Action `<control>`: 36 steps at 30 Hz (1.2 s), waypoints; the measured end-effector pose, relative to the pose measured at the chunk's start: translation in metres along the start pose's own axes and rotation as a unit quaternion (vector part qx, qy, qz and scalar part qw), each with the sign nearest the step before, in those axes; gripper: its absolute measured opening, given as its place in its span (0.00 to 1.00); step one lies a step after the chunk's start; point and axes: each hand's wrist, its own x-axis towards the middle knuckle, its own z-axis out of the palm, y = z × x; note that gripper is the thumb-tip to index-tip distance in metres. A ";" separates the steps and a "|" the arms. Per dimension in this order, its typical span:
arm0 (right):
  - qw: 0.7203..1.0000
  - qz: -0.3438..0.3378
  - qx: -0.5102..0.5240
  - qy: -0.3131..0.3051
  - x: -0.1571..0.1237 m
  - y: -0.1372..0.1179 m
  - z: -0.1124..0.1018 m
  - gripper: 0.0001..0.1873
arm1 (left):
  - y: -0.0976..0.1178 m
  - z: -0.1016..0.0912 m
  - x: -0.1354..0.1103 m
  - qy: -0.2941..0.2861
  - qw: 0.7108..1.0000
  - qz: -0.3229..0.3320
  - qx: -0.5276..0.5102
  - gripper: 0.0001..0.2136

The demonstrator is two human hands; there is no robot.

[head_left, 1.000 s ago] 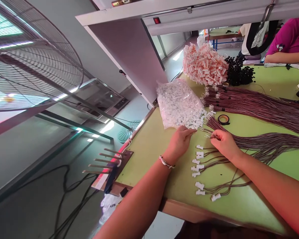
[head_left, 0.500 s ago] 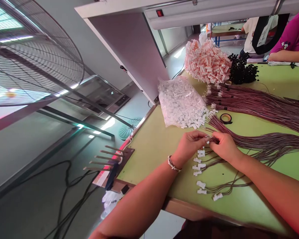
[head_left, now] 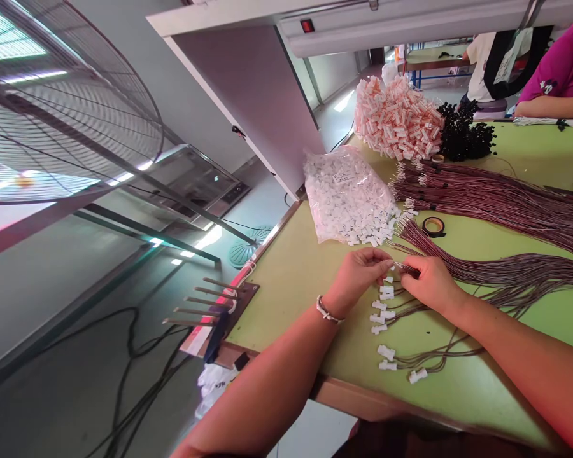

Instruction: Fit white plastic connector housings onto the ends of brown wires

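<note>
My left hand (head_left: 360,277) is closed in a pinch on a small white connector (head_left: 393,268), mostly hidden by the fingertips. Facing it, my right hand (head_left: 427,280) grips brown wires, whose thin metal ends (head_left: 398,264) point toward the left fingers. Below the hands lie several wires fitted with white connectors (head_left: 386,292), in a loose column on the green table. Just behind the hands, a bundle of brown wires (head_left: 477,268) runs off to the right. An opened clear bag of white connectors (head_left: 348,197) lies beyond my left hand.
Behind the bag are a heap of pinkish connectors (head_left: 396,117) and a pile of black parts (head_left: 465,133). A roll of black tape (head_left: 433,226) lies between wire bundles. A pegged rack (head_left: 239,305) sits on the table's left edge, near a large fan (head_left: 76,108). Another person's arm (head_left: 554,107) rests at the far right.
My left hand has shifted slightly left, opening a small gap from my right hand and baring the wire ends. My right hand keeps hold of the wires.
</note>
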 end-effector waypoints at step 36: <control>0.974 0.123 0.189 -0.004 0.004 0.000 -0.005 0.14 | -0.010 -0.003 0.003 -0.006 0.985 -0.027 -0.169 0.10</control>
